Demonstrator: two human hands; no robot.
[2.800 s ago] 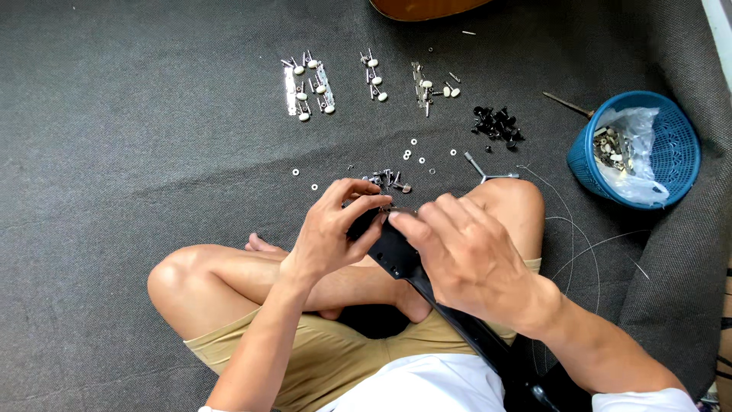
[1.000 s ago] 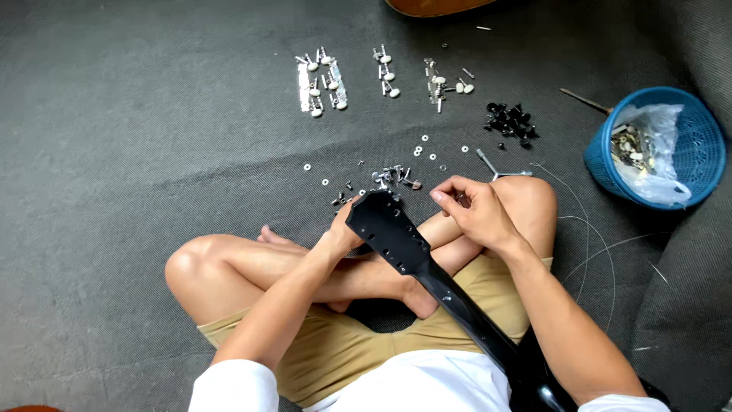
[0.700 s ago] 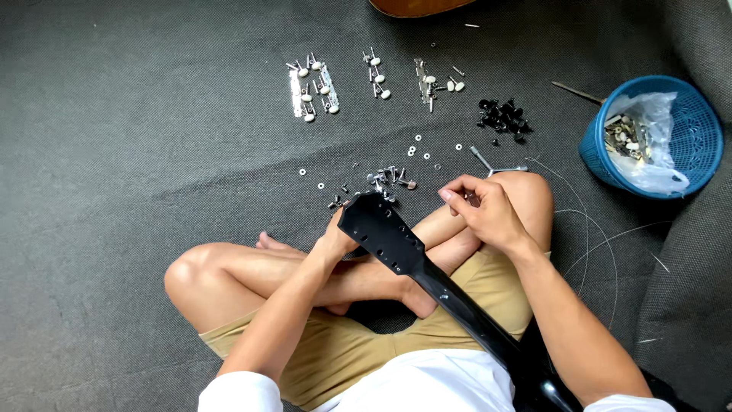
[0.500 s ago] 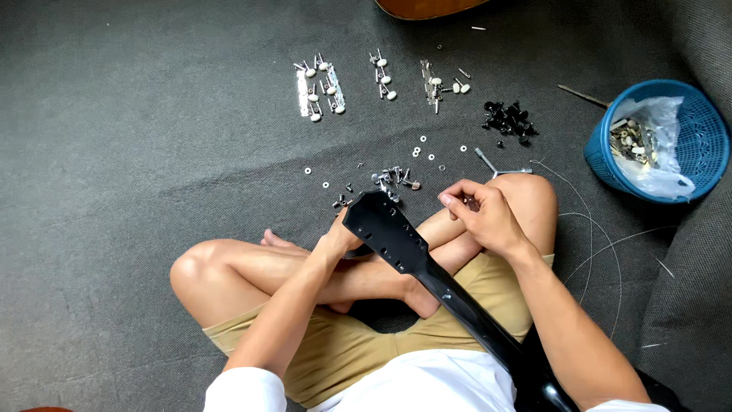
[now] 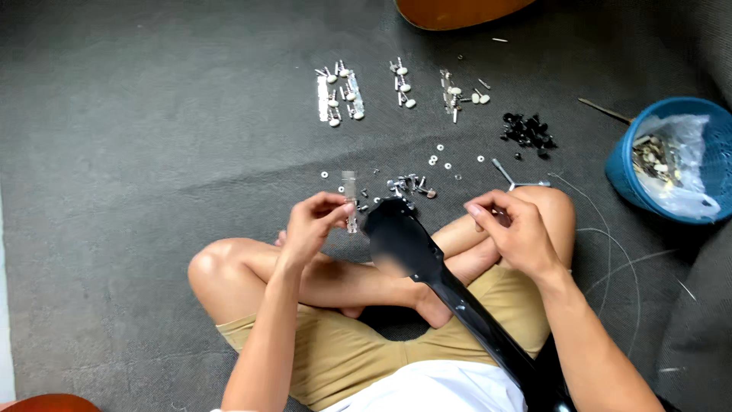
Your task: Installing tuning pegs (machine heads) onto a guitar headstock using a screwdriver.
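I sit cross-legged on a dark grey carpet with a black guitar neck and headstock point(image 5: 415, 252) lying across my lap. My left hand point(image 5: 313, 225) pinches a silver tuner plate point(image 5: 350, 200) upright, just left of the headstock. My right hand point(image 5: 511, 229) hovers over my right knee with its fingertips closed around something small that I cannot make out. A heap of small silver screws and parts point(image 5: 408, 185) lies on the carpet just beyond the headstock.
Silver tuning machines point(image 5: 339, 95) lie in rows farther out, with more tuning machines point(image 5: 456, 90) to their right. Black pegs point(image 5: 528, 131) sit in a pile, white washers point(image 5: 442, 156) are scattered. A blue basket point(image 5: 675, 164) holds a plastic bag. Loose strings point(image 5: 610, 236) curl by my knee.
My left hand has come off the headstock and now holds a silver tuner plate up beside it. My right hand stays over the knee.
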